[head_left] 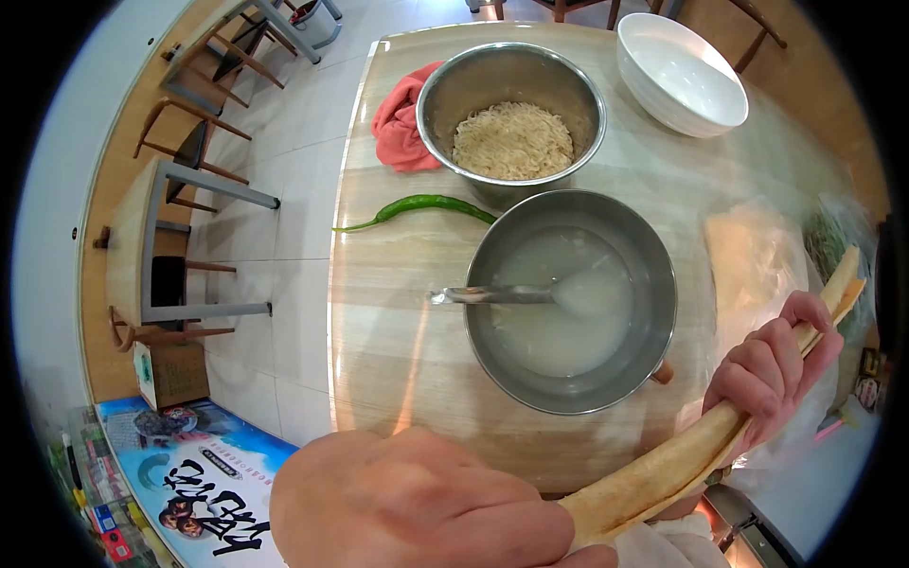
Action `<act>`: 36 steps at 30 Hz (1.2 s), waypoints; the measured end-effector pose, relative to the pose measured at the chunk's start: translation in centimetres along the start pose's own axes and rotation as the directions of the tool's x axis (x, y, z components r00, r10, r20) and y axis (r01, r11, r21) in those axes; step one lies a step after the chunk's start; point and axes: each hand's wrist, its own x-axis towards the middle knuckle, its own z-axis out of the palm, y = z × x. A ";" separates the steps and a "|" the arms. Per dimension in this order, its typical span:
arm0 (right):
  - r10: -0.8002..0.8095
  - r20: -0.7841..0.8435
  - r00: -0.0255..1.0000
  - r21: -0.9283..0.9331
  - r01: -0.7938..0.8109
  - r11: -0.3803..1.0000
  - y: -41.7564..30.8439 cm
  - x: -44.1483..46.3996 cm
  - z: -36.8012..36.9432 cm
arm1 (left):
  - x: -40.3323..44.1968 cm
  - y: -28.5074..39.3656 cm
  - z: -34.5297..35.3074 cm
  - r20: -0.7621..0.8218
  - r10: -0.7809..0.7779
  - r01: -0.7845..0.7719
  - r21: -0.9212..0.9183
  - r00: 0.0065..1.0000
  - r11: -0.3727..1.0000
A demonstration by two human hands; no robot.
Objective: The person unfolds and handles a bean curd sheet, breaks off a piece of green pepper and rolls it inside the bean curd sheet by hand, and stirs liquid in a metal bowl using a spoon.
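Note:
A long rolled flatbread (653,473) runs slantwise from the bottom centre up to the right, held by both hands. My left hand (417,502) is closed on its lower end, close to the camera. My right hand (772,374) wraps its fingers round the upper part, and the tip sticks out beyond it. What the roll contains is hidden. Left of my right hand stands a steel pot (663,284) of cloudy whitish liquid, with a metal ladle (502,294) resting in it and its handle over the left rim.
Behind the pot are a steel bowl (431,114) with cooked rice (516,142), a red cloth (402,123), a green chili (417,203) and a white bowl (677,80). Plastic-bagged flatbread (753,256) and bagged greens (833,232) lie at the right. The table's left edge borders the tiled floor.

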 end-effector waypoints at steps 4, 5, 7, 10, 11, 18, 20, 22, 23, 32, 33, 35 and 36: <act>-0.015 0.016 1.000 0.026 0.015 1.000 0.1 -0.1 0.0 | -0.3 1.0 0.1 -0.048 -0.062 0.064 0.036 0.997 0.997; -0.029 0.030 0.999 0.057 0.027 0.998 0.2 -0.1 -0.2 | 0.0 1.2 -0.3 -0.052 -0.083 0.085 0.036 0.995 0.996; -0.026 0.021 0.999 0.061 0.025 0.998 0.2 0.1 -0.3 | 1.0 1.2 -1.7 0.076 -0.415 0.376 0.300 0.907 0.877; -0.028 -0.002 1.000 0.056 0.028 0.998 0.2 0.2 -0.3 | 0.9 -1.5 -0.8 -0.180 -0.504 0.510 0.555 0.845 0.657; -0.023 -0.015 1.000 0.054 0.023 0.998 0.3 0.2 -0.3 | 0.9 -2.2 -0.8 -0.164 -0.498 0.498 0.552 0.851 0.669; -0.009 0.023 1.000 0.050 0.007 0.999 0.2 0.3 -0.5 | -0.8 -3.5 -2.3 -0.257 -0.372 0.438 0.695 0.892 0.570; -0.004 0.018 1.000 0.056 0.003 0.998 0.3 0.2 -0.4 | -2.0 -2.9 -3.1 -0.447 -0.379 0.586 0.589 0.810 0.557; -0.001 0.035 0.999 0.068 -0.001 0.998 0.3 0.3 -0.3 | -4.6 -3.7 -4.2 -0.487 -0.416 0.640 0.606 0.768 0.472; 0.007 0.037 0.999 0.071 -0.009 0.997 0.2 0.2 -0.2 | -6.2 -4.5 -4.3 -0.524 -0.454 0.689 0.612 0.721 0.388; 0.008 0.060 0.998 0.102 -0.014 0.995 -0.3 0.3 0.0 | -11.3 -5.3 -2.0 -0.551 -0.429 0.686 0.672 0.716 0.281; 0.006 0.060 0.998 0.098 -0.012 0.995 -0.4 0.3 0.0 | -10.6 -4.0 -2.4 -0.573 -0.385 0.689 0.635 0.723 0.349; 0.004 0.050 0.999 0.085 -0.008 0.996 -0.7 0.3 0.1 | -6.8 3.3 -2.0 -0.558 -0.252 0.594 0.600 0.791 0.535; -0.004 0.057 0.998 0.093 -0.002 0.996 -0.7 0.3 0.0 | -5.6 6.8 -2.2 -0.386 -0.131 0.390 0.733 0.913 0.558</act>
